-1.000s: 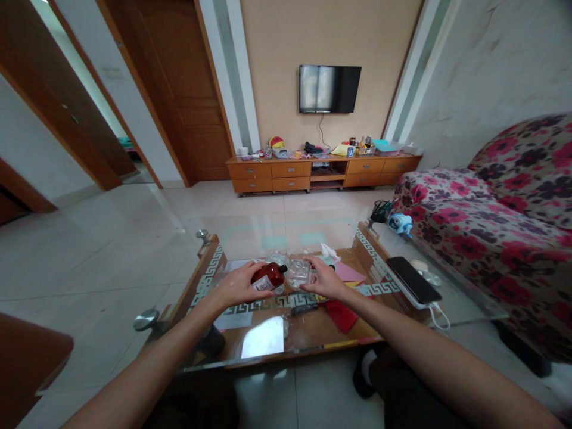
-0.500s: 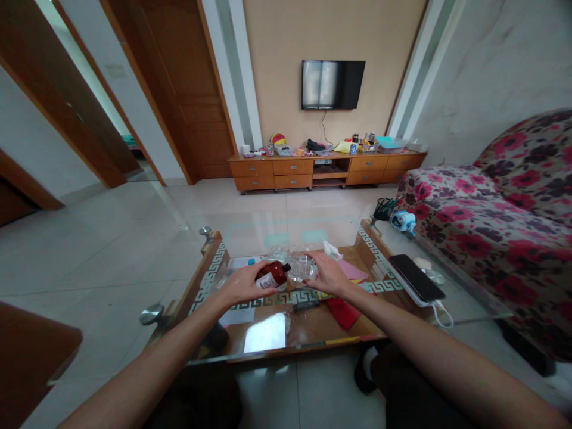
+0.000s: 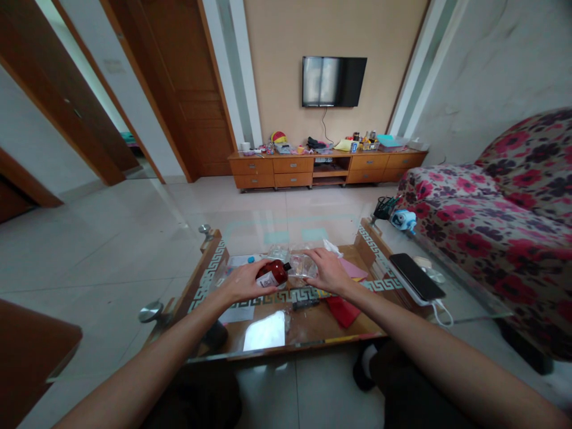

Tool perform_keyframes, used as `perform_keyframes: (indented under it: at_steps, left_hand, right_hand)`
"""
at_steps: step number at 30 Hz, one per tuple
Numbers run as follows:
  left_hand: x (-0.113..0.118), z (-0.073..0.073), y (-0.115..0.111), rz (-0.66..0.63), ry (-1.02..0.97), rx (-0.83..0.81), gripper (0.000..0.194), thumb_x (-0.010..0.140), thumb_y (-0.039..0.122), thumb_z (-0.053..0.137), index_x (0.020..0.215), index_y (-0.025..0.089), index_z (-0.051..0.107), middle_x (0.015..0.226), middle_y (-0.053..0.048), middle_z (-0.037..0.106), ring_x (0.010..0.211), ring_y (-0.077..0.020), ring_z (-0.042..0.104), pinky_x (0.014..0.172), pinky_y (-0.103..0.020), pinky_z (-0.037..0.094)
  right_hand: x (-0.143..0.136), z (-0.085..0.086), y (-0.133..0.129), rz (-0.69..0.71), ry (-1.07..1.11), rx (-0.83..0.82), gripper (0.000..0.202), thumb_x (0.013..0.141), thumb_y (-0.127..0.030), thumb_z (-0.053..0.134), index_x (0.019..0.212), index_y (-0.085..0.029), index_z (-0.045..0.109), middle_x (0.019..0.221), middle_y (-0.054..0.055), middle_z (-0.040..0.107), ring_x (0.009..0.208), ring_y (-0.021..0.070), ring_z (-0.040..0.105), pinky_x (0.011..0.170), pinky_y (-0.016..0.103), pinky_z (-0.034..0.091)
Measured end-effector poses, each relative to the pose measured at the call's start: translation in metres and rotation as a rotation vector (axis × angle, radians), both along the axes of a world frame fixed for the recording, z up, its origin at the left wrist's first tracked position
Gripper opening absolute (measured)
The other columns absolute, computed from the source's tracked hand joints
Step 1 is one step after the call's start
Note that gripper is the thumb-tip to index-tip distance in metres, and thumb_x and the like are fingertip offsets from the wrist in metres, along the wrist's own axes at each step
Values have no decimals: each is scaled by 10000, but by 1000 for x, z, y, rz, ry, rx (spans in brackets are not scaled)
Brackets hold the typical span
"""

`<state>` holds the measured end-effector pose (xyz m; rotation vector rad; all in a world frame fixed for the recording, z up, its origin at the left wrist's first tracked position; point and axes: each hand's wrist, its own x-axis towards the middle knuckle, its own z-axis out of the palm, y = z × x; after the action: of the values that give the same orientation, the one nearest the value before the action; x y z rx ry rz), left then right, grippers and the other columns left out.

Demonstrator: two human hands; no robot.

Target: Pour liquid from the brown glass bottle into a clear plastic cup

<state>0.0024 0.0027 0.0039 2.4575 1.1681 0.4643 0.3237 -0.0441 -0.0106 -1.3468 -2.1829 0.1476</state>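
Observation:
My left hand is closed around a reddish-brown bottle with a black top and a white label. The bottle is tilted, its top pointing right and slightly up. Facing it, my right hand grips a clear plastic container, its fingers curved around the right side. The bottle's black top is at the container's left edge; whether they touch I cannot tell. Both are held over the glass-topped coffee table. Just behind my left hand is a small blue cap.
More clear plastic is behind the bottle. Red paper and a dark object show nearer me. To the right are a black phone with a white cable, a blue-white toy and a black mesh holder.
My hands stay almost in place, with the bottle still beside the clear container. The container has turned slightly in my right hand. The view has shifted very little.

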Motion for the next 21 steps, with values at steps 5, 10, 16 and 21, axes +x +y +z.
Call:
perform_keyframes:
  at_steps: [5, 10, 16, 21]
  left_hand:
    - [1, -1, 0, -3, 1, 8, 755, 759, 662, 778, 1409, 313, 616, 1225, -112, 737, 1047, -354, 699, 899, -457, 522]
    - [2, -2, -1, 0, -12, 13, 752, 763, 665, 777, 1403, 301, 622, 1224, -114, 735, 1049, -355, 696, 903, -462, 523]
    - [3, -3, -3, -4, -34, 4, 754, 753, 636, 793, 1409, 305, 622, 1212, -100, 738, 1074, -353, 688, 935, -466, 525]
    - [1, -3, -3, -6, -43, 9, 749, 768, 639, 783, 1421, 312, 614, 1245, -99, 729, 1098, -352, 684, 949, -469, 522]
  right_hand:
    - [1, 5, -2, -9, -25, 9, 832, 791, -349, 840, 1539, -346, 476, 1388, 110, 581, 1217, 360, 578, 1068, 540, 481]
    - [5, 14, -5, 54, -36, 25, 873, 819, -275, 800, 1602, -350, 421, 1461, 125, 538, 1252, 372, 569, 1076, 539, 487]
    - [6, 21, -7, 70, -42, -1, 879, 825, -256, 780, 1613, -336, 399, 1518, 127, 518, 1307, 397, 545, 1094, 574, 476]
    - [4, 29, -8, 72, -73, -8, 808, 828, -268, 778, 1559, -326, 439, 1515, 114, 536, 1331, 391, 535, 1109, 573, 461]
